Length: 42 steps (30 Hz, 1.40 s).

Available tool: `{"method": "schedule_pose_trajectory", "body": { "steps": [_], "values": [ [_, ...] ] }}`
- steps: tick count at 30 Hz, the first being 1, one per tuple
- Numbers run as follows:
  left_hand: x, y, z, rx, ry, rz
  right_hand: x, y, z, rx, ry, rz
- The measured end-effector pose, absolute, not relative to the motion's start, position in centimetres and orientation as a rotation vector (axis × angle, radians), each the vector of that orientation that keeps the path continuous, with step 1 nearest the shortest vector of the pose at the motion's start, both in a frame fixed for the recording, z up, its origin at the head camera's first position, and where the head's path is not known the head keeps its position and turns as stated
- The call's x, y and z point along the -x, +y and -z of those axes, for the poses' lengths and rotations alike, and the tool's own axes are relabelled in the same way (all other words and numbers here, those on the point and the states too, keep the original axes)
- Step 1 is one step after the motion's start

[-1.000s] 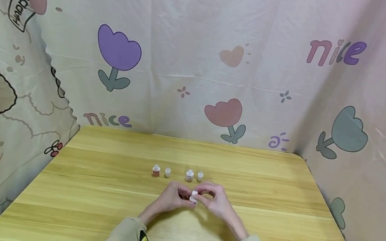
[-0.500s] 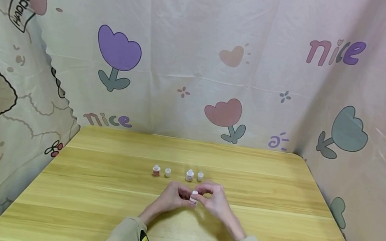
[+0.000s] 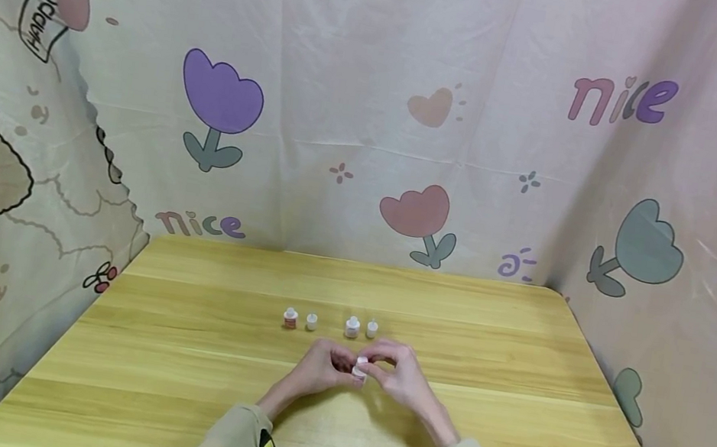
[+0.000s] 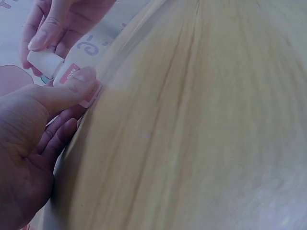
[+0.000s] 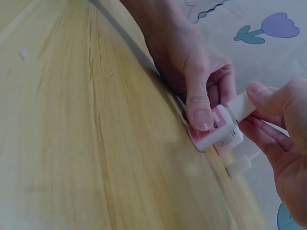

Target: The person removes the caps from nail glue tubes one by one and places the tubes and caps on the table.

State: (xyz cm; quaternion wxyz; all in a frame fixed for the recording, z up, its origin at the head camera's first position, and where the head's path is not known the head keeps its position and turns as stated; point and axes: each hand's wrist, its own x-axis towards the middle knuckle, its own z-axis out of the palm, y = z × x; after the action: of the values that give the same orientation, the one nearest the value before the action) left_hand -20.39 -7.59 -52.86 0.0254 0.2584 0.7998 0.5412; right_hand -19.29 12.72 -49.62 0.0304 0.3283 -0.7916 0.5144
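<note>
Near the middle of the table, my left hand point(image 3: 316, 366) holds a small white bottle point(image 5: 209, 139) with a pink label, thumb across its front. My right hand point(image 3: 404, 375) pinches the white cap point(image 5: 240, 106) at the bottle's neck between thumb and fingers. The left wrist view shows the same cap point(image 4: 44, 63) in line with the bottle; whether it is fully seated cannot be told. Just beyond the hands stand a bottle with a reddish label point(image 3: 291, 319), a loose white cap point(image 3: 312, 322), another white bottle point(image 3: 352, 328) and a second loose cap point(image 3: 372, 329).
The wooden table point(image 3: 170, 365) reaches back to a printed cloth point(image 3: 334, 197) hung behind and at both sides. A thin stem rises from a loose cap point(image 5: 239, 166) in the right wrist view. A small pale speck point(image 5: 23, 53) lies on the wood.
Both hands keep their hold on the bottle and cap in nearly the same place. My right wrist has shifted very slightly, and the head view has tilted up a little.
</note>
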Motion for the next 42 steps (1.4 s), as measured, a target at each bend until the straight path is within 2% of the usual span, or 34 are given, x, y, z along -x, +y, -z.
{"method": "schedule_pose_trajectory", "body": {
  "steps": [42],
  "values": [
    [20.51,-7.81,52.91,-0.803,2.469,-1.631,19.37,12.57,49.62,-0.914,-2.444,-1.636]
  ]
}}
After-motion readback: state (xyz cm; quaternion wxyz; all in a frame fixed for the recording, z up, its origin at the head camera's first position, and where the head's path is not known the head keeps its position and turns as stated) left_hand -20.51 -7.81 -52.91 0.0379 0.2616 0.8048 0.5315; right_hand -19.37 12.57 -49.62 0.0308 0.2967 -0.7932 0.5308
